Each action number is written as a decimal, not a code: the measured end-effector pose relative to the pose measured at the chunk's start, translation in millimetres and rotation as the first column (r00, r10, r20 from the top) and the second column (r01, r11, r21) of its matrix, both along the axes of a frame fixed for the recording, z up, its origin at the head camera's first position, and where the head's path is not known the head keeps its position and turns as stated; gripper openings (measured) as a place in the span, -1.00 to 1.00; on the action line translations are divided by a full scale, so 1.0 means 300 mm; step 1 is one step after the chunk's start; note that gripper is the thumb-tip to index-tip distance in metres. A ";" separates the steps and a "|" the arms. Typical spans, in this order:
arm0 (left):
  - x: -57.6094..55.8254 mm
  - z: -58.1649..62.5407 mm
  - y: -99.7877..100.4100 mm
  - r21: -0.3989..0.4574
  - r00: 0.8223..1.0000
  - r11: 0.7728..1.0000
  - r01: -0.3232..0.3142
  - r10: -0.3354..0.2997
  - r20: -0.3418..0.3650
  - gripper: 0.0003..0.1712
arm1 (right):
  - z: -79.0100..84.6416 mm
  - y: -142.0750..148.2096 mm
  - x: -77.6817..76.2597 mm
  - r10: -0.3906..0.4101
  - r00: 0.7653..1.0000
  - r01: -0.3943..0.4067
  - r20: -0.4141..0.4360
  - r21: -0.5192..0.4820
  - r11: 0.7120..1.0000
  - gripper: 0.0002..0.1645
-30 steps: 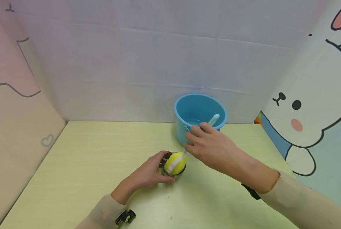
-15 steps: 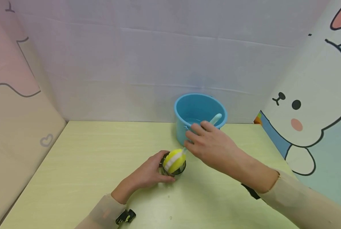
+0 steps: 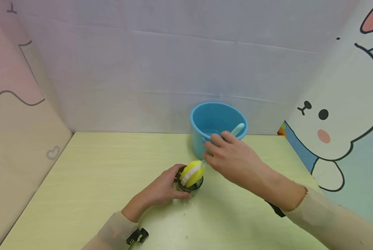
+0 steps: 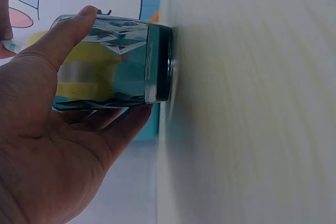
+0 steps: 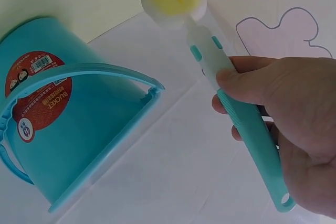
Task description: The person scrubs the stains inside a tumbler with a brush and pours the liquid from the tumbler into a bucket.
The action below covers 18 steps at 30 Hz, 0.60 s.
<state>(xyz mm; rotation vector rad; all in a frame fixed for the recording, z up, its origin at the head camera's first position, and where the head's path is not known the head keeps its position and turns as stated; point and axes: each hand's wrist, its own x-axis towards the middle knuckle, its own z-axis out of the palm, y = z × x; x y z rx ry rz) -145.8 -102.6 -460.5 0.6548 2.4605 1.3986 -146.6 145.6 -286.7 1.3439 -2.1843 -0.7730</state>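
Observation:
My left hand [image 3: 165,187] holds a dark see-through glass cup [image 4: 123,61] round its side, thumb on one side and fingers on the other. The cup stands upright on the table. Inside it, partly sticking out of the mouth, is the yellow-and-white sponge head of a bottle brush [image 3: 193,173]. My right hand [image 3: 236,156] grips the brush's turquoise handle [image 5: 252,140], which tilts up to the right; the thumb presses along its neck. A blue bucket [image 3: 196,140] stands just behind the right hand, and the handle's end shows in front of its opening.
The pale yellow table [image 3: 111,159] reaches back to a white cloth wall [image 3: 127,80]. Cartoon-printed panels flank both sides, with a rabbit [image 3: 346,114] on the right one. Small droplets dot the tabletop in front of the cup.
The brush has risen a little in the cup, so its sponge head sits higher and its handle end has shifted slightly up and right. The left hand and cup have stayed put.

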 end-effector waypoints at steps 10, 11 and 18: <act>0.004 0.004 0.004 -0.010 1.000 1.000 -0.010 0.010 -0.003 0.10 | 0.012 0.012 0.007 -0.014 1.000 0.014 0.008 0.005 1.000 -0.71; 0.004 0.004 0.004 -0.010 1.000 1.000 -0.010 0.010 -0.004 0.09 | 0.012 0.013 0.007 -0.015 1.000 0.015 0.008 0.006 1.000 -0.71; 0.004 0.005 0.004 -0.014 1.000 1.000 -0.010 0.010 -0.002 0.08 | 0.028 0.018 0.018 -0.031 0.999 0.030 0.017 0.026 0.999 -0.75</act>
